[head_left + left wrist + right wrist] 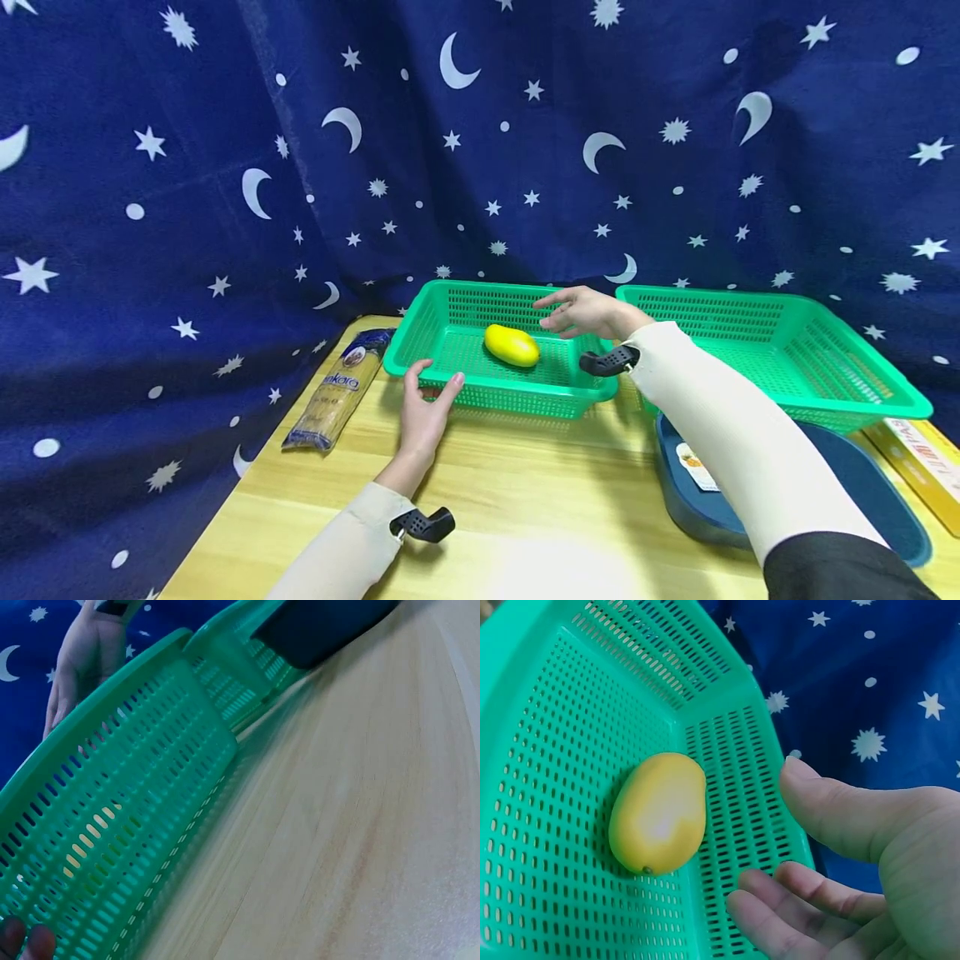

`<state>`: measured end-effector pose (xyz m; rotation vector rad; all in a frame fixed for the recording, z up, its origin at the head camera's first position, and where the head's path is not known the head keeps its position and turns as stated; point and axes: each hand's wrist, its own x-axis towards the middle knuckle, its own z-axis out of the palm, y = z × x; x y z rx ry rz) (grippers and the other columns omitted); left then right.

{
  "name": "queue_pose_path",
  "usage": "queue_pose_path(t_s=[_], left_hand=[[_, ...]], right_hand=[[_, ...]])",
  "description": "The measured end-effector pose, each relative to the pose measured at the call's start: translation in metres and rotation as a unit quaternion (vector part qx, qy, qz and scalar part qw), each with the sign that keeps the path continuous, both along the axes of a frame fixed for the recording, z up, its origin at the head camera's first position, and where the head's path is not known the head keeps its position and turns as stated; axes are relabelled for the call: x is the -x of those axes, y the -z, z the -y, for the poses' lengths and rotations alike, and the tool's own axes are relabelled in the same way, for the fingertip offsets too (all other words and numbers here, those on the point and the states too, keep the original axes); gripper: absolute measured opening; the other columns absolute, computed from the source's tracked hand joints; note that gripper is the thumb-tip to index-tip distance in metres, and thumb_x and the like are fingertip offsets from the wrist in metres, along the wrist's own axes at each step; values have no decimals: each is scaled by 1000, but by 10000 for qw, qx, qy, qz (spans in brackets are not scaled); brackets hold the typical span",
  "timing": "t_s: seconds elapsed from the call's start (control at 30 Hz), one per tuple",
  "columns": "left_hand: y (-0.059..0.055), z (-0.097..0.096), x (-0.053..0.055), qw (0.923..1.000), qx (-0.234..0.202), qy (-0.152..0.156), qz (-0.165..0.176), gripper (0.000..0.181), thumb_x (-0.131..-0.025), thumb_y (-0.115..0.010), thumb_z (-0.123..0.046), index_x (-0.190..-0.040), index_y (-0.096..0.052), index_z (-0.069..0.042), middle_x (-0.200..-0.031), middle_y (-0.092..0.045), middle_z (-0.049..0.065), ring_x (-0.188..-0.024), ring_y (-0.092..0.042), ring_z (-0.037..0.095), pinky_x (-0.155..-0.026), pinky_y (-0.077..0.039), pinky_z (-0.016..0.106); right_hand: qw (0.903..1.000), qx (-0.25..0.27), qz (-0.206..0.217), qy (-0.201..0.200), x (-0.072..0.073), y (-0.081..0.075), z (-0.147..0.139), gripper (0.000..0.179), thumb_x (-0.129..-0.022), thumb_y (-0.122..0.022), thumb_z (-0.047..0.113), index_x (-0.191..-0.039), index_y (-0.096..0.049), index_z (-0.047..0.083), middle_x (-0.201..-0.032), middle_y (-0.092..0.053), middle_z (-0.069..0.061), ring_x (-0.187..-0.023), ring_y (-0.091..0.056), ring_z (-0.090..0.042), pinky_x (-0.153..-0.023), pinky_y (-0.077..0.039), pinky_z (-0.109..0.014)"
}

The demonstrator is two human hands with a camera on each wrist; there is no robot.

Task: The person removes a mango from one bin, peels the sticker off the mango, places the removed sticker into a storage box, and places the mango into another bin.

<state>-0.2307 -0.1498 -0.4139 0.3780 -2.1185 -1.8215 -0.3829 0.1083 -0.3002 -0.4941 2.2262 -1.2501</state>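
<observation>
A yellow mango [512,346] lies alone on the floor of the left green basket [480,400]; the right wrist view shows the same mango [660,814] near the basket's side wall. My right hand [588,314] hovers over the basket's right end, apart from the mango. Its thumb and fingers [832,814] are spread, with nothing between them. At the basket's near left rim is my left hand [423,417], thumb and index finger apart. Its fingertips [37,943] appear at the outer wall in the left wrist view; whether they press it is unclear.
A second green basket [862,408] stands to the right, behind a dark blue tub [682,500] with a label, partly covered by my right arm. A pasta packet [337,392] lies left. A yellow box [918,471] sits at far right on the wooden table [480,483].
</observation>
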Motion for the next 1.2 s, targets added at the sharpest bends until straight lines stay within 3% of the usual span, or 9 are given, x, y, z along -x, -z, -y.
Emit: queue_pose_path(t_s=[0.23, 0.47, 0.6, 0.8, 0.97, 1.1, 1.2], left_hand=[[0, 0, -1, 10000, 0, 10, -9, 66, -85, -74, -45, -141, -42, -29, -105, -57, 12, -83, -56, 16, -68, -53, 27], [1, 1, -2, 10000, 15, 10, 14, 66, -85, -74, -45, -140, -42, -29, -102, -57, 11, -79, -58, 19, -68, -53, 29], [1, 1, -2, 10000, 22, 44, -1, 67, -85, -74, -47, -140, -41, -30, -101, -57, 11, -77, -59, 19, -66, -51, 27], [0, 0, -2, 10000, -45, 84, -6, 66, -85, -75, -45, -141, -41, -30, -103, -56, 11, -80, -56, 16, -69, -53, 30], [-1, 0, -2, 9999, -41, 121, -3, 67, -86, -74, -46, -141, -40, -30, -105, -55, 11, -81, -56, 18, -72, -54, 32], [0, 1, -2, 9999, -39, 105, -27, 68, -86, -73, -47, -142, -39, -30, -106, -54, 11, -83, -56, 18, -72, -54, 32], [1, 0, -2, 9999, -63, 128, -32, 69, -86, -73, -47, -143, -39, -29, -108, -53, 12, -87, -54, 17, -74, -55, 34]], right_hand=[[9998, -14, -179, 40, -5, -5, -13, 57, -98, -60, 11, -150, -38, 8, -142, -49, -25, -133, -50, -37, -108, -45, -49], [9995, 19, -314, -87, -20, -12, -22, 55, -97, -62, 15, -148, -42, 8, -133, -53, -20, -130, -52, -34, -111, -41, -53], [9986, 2, -507, -122, -32, -16, -28, 55, -96, -63, 16, -147, -43, 5, -125, -48, -17, -126, -55, -32, -110, -43, -51], [9966, -89, -795, -184, -53, -17, -45, 52, -96, -64, 22, -143, -48, 8, -133, -45, -18, -118, -61, -26, -107, -48, -46], [9958, -76, -895, -152, -74, -17, -61, 53, -96, -64, 27, -143, -48, 8, -137, -44, -19, -119, -60, -32, -106, -48, -46], [9958, 14, -917, 9, -91, -15, -74, 51, -96, -64, 28, -142, -49, 8, -139, -44, -22, -119, -60, -33, -104, -49, -46], [9935, 94, -1112, 226, -104, -12, -83, 49, -97, -63, 27, -140, -51, 7, -138, -48, -23, -112, -64, -22, -102, -51, -47]])
